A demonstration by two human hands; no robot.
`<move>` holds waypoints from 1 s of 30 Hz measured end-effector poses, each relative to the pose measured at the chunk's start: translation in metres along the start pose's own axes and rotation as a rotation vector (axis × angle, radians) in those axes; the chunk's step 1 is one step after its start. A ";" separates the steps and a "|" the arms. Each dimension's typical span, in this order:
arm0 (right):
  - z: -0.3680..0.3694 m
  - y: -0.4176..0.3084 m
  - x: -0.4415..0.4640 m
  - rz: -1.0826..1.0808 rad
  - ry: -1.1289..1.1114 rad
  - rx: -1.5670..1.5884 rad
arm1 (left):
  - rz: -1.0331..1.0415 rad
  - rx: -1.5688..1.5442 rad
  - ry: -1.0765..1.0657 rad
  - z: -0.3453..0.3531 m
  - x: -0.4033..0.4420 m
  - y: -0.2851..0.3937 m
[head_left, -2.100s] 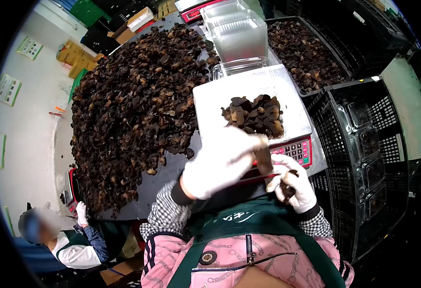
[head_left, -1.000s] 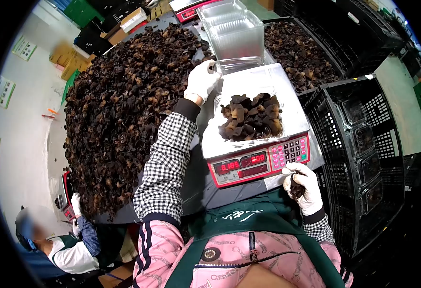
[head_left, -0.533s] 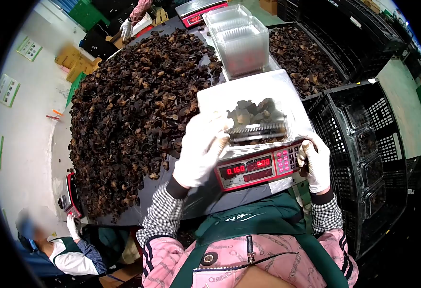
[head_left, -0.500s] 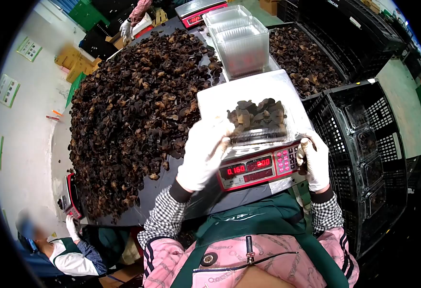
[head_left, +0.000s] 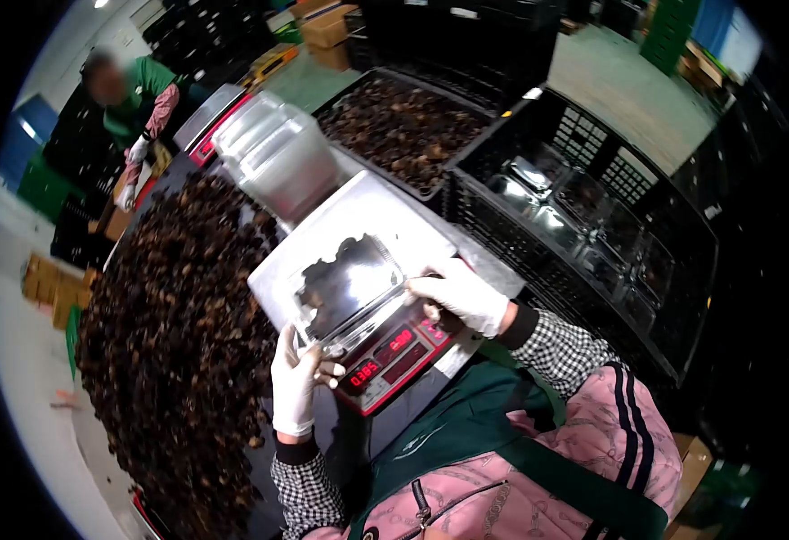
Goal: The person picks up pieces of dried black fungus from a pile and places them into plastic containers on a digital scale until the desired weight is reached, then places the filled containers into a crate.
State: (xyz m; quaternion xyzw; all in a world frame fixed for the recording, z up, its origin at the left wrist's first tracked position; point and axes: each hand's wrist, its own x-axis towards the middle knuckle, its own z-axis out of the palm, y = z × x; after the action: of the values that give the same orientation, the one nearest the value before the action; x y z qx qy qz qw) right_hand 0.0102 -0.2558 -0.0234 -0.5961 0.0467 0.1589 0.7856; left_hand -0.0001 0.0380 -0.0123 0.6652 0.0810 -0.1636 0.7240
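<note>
A clear plastic box [head_left: 345, 288] of dark wood ear mushrooms sits on the white platform of a red-edged weighing scale [head_left: 322, 225]. Its shiny lid lies over the contents and reflects the light. At the box's near left corner, my gloved left hand [head_left: 300, 378] has its thumb and fingers closed on the edge. My gloved right hand [head_left: 466, 292] pinches the near right corner, some of its fingers hidden underneath. Between the hands, the scale's red display [head_left: 381, 360] faces me, one number reading about 0.385.
A large heap of wood ear mushrooms [head_left: 179, 342] covers the table's left side. Stacked clear boxes [head_left: 277, 153] stand behind the scale. A black crate [head_left: 583, 225] at right holds several filled boxes; another crate of mushrooms [head_left: 403, 130] lies behind. A co-worker [head_left: 147, 99] is at far left.
My view has swung to the right. The lid now covers the box, which stood uncovered before. My right hand has moved from the scale's side onto the box; the display rose from 0.160.
</note>
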 end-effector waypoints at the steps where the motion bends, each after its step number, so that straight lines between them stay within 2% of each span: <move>1: 0.004 -0.002 -0.003 0.029 0.013 0.037 | -0.045 -0.020 -0.053 -0.001 -0.001 0.002; 3: 0.004 0.009 0.003 0.033 0.031 0.096 | -0.034 -0.039 -0.055 0.003 -0.001 0.002; 7: 0.004 0.025 0.000 -0.102 0.093 0.144 | 0.082 0.007 -0.036 0.017 -0.009 -0.008; 13: -0.017 0.025 -0.044 -0.193 0.226 0.244 | 0.187 -0.010 -0.013 0.063 -0.029 -0.002; 15: -0.032 0.006 -0.071 -0.065 0.239 0.221 | 0.205 -0.033 -0.026 0.079 -0.030 0.006; 18: -0.055 -0.017 -0.106 -0.012 0.218 0.303 | 0.269 -0.017 -0.152 0.118 -0.028 0.014; 21: -0.071 -0.039 -0.123 0.049 0.179 0.408 | 0.169 -0.097 -0.316 0.179 -0.033 0.022; 22: -0.077 -0.045 -0.125 0.005 0.182 0.456 | 0.132 -0.123 -0.356 0.194 -0.029 0.020; 24: -0.103 -0.060 -0.122 -0.081 0.351 0.388 | 0.029 -0.011 -0.519 0.212 -0.005 0.022; 25: -0.121 -0.068 -0.117 -0.077 0.426 0.370 | -0.022 -0.093 -0.576 0.215 0.001 0.022; 26: -0.144 -0.077 -0.111 -0.076 0.503 0.347 | 0.080 0.018 -0.572 0.212 0.006 0.019; 28: -0.195 -0.089 -0.098 -0.055 0.584 0.294 | 0.137 -0.002 -0.521 0.194 0.003 0.023; 30: -0.255 -0.086 -0.082 -0.031 0.611 0.131 | 0.191 0.047 -0.369 0.164 -0.004 0.029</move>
State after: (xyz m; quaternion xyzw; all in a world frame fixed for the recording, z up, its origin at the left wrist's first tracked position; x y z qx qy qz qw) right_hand -0.0111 -0.5345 0.0043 -0.5649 0.2820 -0.0431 0.7743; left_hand -0.0107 -0.1218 0.0329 0.6454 -0.1204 -0.2152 0.7229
